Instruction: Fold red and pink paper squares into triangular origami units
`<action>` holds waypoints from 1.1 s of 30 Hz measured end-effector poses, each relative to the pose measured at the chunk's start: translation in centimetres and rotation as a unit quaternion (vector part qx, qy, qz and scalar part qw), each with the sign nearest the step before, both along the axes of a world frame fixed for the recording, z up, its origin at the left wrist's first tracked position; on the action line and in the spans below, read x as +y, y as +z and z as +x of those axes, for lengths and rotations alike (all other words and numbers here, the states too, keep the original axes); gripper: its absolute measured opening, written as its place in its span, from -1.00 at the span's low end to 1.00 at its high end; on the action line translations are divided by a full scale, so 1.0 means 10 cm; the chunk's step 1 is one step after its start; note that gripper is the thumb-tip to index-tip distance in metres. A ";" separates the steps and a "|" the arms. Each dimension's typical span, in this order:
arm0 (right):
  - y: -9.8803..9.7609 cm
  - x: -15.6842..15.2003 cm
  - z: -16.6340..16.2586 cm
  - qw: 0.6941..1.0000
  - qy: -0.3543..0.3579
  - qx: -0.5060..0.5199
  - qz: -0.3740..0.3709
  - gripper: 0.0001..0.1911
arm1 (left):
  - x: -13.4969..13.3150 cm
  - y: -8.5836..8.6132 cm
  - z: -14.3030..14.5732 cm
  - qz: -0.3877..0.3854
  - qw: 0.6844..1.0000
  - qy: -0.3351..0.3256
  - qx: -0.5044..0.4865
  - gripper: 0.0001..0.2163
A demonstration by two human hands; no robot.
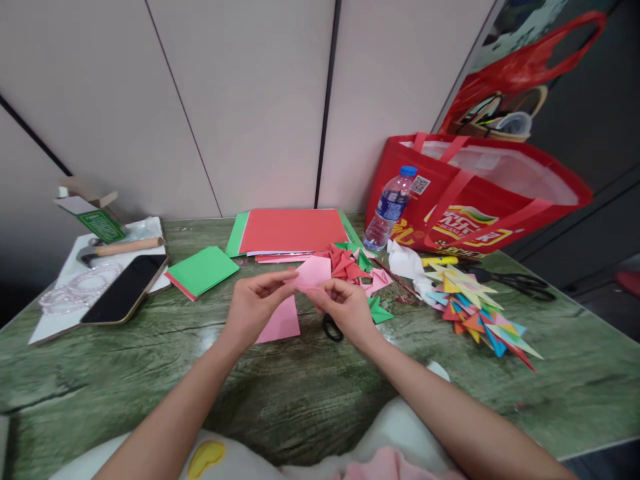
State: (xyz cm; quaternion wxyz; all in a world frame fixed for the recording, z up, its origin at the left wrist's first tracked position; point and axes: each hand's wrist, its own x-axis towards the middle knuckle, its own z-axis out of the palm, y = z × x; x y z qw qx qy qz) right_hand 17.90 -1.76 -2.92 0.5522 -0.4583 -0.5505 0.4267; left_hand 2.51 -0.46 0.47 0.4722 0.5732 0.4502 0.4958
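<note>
My left hand (254, 301) and my right hand (345, 308) both pinch a small pink paper sheet (314, 273) held just above the green wood-grain table (150, 360). Another pink sheet (281, 321) lies flat under my left hand. Black scissors handles (331, 329) peek out below my right hand. Folded red, green and pink paper pieces (355, 265) are heaped just behind the hands.
A stack of red and green paper (293, 231), a green pad (203, 269), a phone (126, 288), a hammer (120, 248) and beads lie at the left and back. A water bottle (390, 208), red bag (480, 193), colourful folded triangles (475, 308) and black scissors (525, 283) sit right.
</note>
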 end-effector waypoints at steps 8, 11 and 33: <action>-0.01 -0.01 -0.02 0.998 -0.011 0.054 -0.007 -0.80 | 0.01 -0.10 0.03 -0.011 0.998 0.012 -0.054 -0.82; -0.01 -0.02 -0.02 0.997 -0.014 0.069 -0.012 -0.80 | 0.00 -0.11 0.04 -0.019 0.997 0.010 -0.069 -0.81; 0.01 0.00 -0.01 0.991 -0.021 0.130 -0.029 -0.71 | 0.01 -0.01 -0.01 -0.052 0.993 -0.071 -0.076 -0.56</action>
